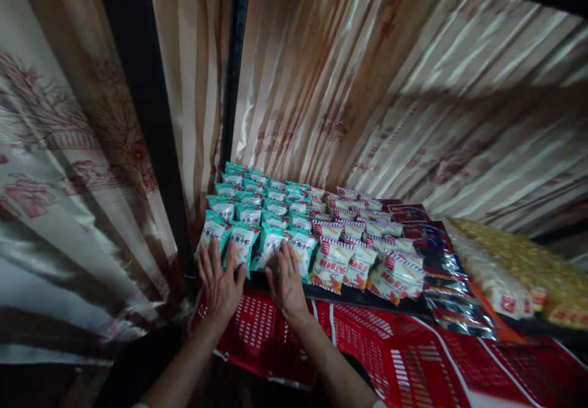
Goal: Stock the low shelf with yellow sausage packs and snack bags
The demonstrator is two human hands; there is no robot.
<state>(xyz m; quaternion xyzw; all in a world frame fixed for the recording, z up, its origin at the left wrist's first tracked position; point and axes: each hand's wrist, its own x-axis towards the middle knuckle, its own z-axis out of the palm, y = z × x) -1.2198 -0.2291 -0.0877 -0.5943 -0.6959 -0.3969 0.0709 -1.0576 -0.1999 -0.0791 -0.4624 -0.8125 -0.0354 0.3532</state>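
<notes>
Rows of teal-and-white snack bags (248,213) stand upright at the left end of a dark shelf (294,288). My left hand (219,284) lies with spread fingers against the two front-left bags. My right hand (287,282) rests its fingers on the front of another pair of teal bags (303,247), just to the right. Neither hand is wrapped round a bag; both seem to press on the fronts. Right beside the teal rows stand white snack bags with striped tops (333,264), in several rows.
Further right lie dark shiny packets (452,285), then clear bags of pale food (500,279) and yellow food (546,273). Red perforated baskets (395,353) sit below the shelf edge. Black posts (142,89) and patterned curtains (321,77) close in the left and back.
</notes>
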